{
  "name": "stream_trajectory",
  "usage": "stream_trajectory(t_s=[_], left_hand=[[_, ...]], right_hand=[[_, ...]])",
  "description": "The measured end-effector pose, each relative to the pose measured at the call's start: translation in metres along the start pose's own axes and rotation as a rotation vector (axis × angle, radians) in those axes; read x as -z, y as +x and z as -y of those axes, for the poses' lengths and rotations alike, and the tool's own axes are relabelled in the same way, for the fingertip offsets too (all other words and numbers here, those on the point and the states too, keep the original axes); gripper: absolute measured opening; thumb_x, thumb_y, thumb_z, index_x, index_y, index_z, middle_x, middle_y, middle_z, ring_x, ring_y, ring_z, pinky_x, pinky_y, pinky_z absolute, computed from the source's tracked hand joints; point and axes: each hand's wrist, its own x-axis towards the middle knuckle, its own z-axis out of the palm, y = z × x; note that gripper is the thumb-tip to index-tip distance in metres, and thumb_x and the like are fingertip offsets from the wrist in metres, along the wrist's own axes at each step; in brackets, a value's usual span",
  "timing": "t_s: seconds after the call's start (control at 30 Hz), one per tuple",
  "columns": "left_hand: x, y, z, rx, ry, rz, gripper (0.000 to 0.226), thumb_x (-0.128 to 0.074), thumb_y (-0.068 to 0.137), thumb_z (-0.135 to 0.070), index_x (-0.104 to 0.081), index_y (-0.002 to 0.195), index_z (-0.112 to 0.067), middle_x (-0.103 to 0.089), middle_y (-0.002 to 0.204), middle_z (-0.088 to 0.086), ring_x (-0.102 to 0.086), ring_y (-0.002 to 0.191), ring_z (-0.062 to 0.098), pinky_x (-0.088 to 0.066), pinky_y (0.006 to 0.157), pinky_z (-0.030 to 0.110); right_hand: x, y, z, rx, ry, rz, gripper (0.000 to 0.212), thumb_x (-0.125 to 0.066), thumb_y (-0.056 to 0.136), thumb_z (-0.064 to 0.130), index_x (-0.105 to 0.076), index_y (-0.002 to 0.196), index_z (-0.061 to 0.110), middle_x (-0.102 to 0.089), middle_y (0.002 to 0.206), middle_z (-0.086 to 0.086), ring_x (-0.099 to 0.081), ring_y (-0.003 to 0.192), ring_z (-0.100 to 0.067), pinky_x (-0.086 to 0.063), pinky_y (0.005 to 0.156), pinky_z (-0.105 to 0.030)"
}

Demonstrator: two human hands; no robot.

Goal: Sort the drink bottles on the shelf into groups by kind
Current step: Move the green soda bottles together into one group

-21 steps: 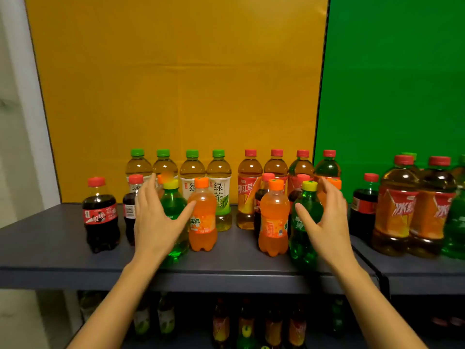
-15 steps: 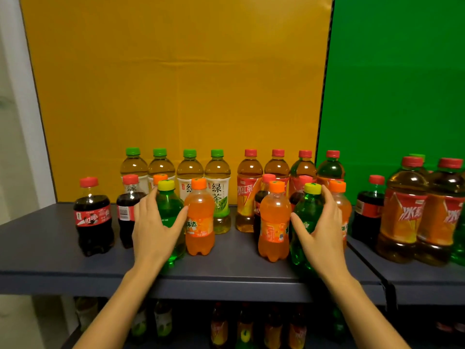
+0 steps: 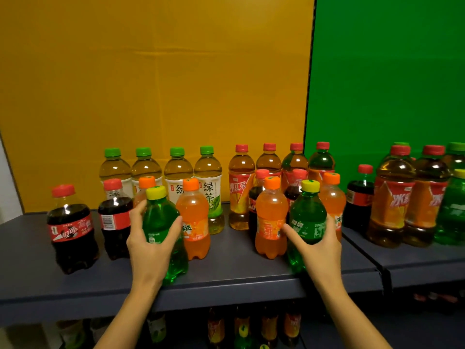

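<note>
Green soda bottle (image 3: 161,217) gripped by the left hand (image 3: 151,245), its twin (image 3: 308,220) by the right hand (image 3: 319,245)!
Both upright at the shelf's (image 3: 226,270) front edge, each at twelve o'clock from its hand; twin sits at three o'clock, orange sodas (image 3: 270,222) between them. Pairing looks next. Tea rows (image 3: 208,177) stand behind.
</note>
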Motion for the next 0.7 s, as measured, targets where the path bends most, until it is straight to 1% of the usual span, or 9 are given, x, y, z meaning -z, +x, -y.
stream_trajectory(t_s=[0.07,0.1,0.17,0.23,0.3,0.43,0.5,0.57,0.7], left_hand=[[-0.003,-0.002,-0.01,-0.028,-0.062,-0.037,0.051,-0.071,0.074,-0.019,-0.041,0.109,-0.04,-0.055,0.101,-0.026,-0.054,0.093,-0.015,-0.044,0.077,0.002],[-0.005,-0.001,-0.017,-0.04,-0.096,-0.047,0.048,-0.07,0.075,-0.019,-0.041,0.109,-0.039,-0.055,0.099,-0.032,-0.053,0.092,-0.016,-0.043,0.077,0.003],[-0.01,0.005,-0.033,-0.041,-0.194,-0.046,0.044,-0.067,0.074,-0.033,-0.042,0.11,-0.037,-0.056,0.097,-0.034,-0.054,0.092,-0.013,-0.044,0.079,0.006],[-0.02,0.011,-0.051,-0.033,-0.311,-0.015,0.044,-0.063,0.07,-0.042,-0.045,0.109,-0.033,-0.059,0.094,-0.022,-0.057,0.089,-0.004,-0.047,0.077,0.012],[-0.035,0.011,-0.069,-0.004,-0.428,0.061,0.039,-0.064,0.067,-0.043,-0.05,0.102,-0.032,-0.061,0.089,-0.016,-0.06,0.082,0.0,-0.05,0.071,0.015],[-0.077,-0.004,-0.091,0.046,-0.576,0.238,0.035,-0.069,0.062,-0.041,-0.055,0.093,-0.033,-0.066,0.08,-0.018,-0.063,0.075,0.001,-0.053,0.065,0.017],[-0.102,-0.015,-0.097,0.049,-0.612,0.313,0.037,-0.07,0.06,-0.04,-0.056,0.093,-0.031,-0.066,0.08,-0.015,-0.063,0.074,0.003,-0.052,0.064,0.017],[-0.129,-0.028,-0.105,0.051,-0.65,0.373,0.038,-0.07,0.06,-0.04,-0.056,0.094,-0.03,-0.066,0.08,-0.014,-0.063,0.074,0.004,-0.052,0.063,0.017],[-0.188,-0.059,-0.127,0.055,-0.731,0.456,0.039,-0.07,0.062,-0.038,-0.055,0.096,-0.027,-0.067,0.081,-0.017,-0.063,0.074,0.001,-0.05,0.065,0.014]], right_hand=[[0.002,-0.002,0.006,-0.031,0.035,0.019,0.057,-0.079,0.068,0.026,-0.048,0.115,0.03,-0.058,0.1,0.02,-0.055,0.091,0.007,-0.043,0.077,-0.016],[0.004,-0.002,0.008,-0.059,0.066,0.022,0.054,-0.079,0.068,0.027,-0.05,0.113,0.03,-0.059,0.1,0.019,-0.056,0.091,0.007,-0.045,0.077,-0.018],[0.01,-0.004,0.011,-0.132,0.134,0.002,0.055,-0.079,0.065,0.033,-0.054,0.114,0.027,-0.065,0.103,0.009,-0.062,0.096,-0.007,-0.051,0.083,-0.031],[0.021,-0.008,0.017,-0.175,0.171,-0.031,0.052,-0.078,0.065,0.034,-0.056,0.112,0.025,-0.066,0.103,0.002,-0.063,0.098,-0.017,-0.053,0.085,-0.04],[0.036,-0.013,0.025,-0.183,0.2,-0.065,0.043,-0.077,0.067,0.029,-0.058,0.106,0.024,-0.066,0.1,-0.001,-0.064,0.095,-0.019,-0.054,0.08,-0.038],[0.078,-0.021,0.043,-0.148,0.197,-0.13,0.055,-0.074,0.055,0.039,-0.06,0.105,0.022,-0.068,0.095,-0.001,-0.067,0.085,-0.013,-0.052,0.068,-0.027],[0.102,-0.021,0.049,-0.119,0.179,-0.173,0.052,-0.077,0.052,0.04,-0.06,0.099,0.025,-0.068,0.091,0.002,-0.067,0.079,-0.007,-0.052,0.065,-0.023],[0.128,-0.02,0.051,-0.097,0.15,-0.221,0.048,-0.082,0.053,0.036,-0.06,0.095,0.025,-0.068,0.088,0.003,-0.067,0.077,-0.008,-0.052,0.061,-0.02],[0.184,-0.011,0.042,-0.069,0.068,-0.291,0.054,-0.084,0.056,0.037,-0.059,0.101,0.024,-0.067,0.094,0.001,-0.066,0.086,-0.013,-0.053,0.07,-0.027]])
